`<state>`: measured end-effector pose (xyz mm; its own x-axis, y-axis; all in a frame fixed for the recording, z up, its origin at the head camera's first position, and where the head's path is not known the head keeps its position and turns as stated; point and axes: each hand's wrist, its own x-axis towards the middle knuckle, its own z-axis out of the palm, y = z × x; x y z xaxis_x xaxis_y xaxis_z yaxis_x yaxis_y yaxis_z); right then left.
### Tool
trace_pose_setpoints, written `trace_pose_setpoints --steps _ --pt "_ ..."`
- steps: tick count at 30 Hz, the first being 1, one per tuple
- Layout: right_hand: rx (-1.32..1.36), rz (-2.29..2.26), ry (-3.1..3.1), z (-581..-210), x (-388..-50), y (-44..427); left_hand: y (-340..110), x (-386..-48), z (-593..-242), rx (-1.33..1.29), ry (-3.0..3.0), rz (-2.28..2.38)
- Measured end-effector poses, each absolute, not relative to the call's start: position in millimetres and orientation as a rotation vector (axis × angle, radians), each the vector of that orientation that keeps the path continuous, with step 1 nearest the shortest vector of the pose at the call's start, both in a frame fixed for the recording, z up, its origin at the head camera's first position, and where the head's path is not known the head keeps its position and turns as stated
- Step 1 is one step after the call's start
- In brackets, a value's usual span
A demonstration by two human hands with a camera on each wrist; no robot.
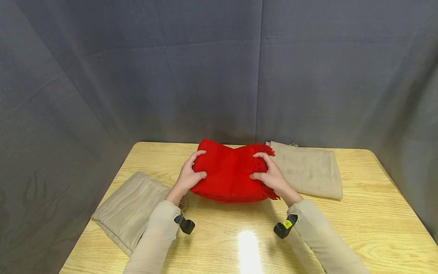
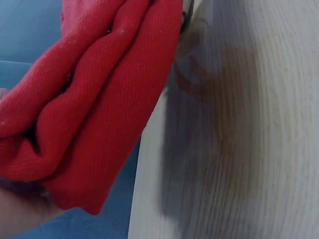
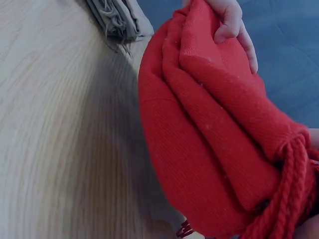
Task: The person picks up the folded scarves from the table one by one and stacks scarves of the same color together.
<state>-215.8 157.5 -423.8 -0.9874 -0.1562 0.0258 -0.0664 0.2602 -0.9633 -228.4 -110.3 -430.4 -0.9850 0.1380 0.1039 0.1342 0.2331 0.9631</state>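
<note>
A folded red cloth [image 1: 229,173] with fringe along its right edge is held up off the table between both hands. My left hand [image 1: 190,174] grips its left side, thumb on the face toward me. The fringed right side is pinched by my right hand [image 1: 270,174], thumb and fingers apart on the cloth. In the left wrist view several layers of the red cloth [image 2: 109,99] are stacked. The right wrist view shows the layered cloth [image 3: 199,129] with twisted tassels [image 3: 286,194], and the left hand [image 3: 232,22] at its far end. Some fingertips are hidden behind the cloth.
A folded beige cloth [image 1: 133,207] lies on the table's left side, partly under the left sleeve. Another beige cloth [image 1: 308,171] lies at the back right. The wooden table [image 1: 219,243] meets a grey curtain [image 1: 205,76] behind.
</note>
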Motion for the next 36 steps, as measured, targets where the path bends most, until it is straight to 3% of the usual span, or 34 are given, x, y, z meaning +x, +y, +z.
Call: trace_pose_setpoints --steps 11,36 --pt "-0.241 -1.85 2.433 -419.2 -228.2 155.9 -115.0 -232.7 -411.4 0.245 2.395 1.892" --pt "-0.3 -1.874 2.356 -419.1 -260.1 159.6 -121.5 -267.4 -425.1 0.316 2.429 1.845"
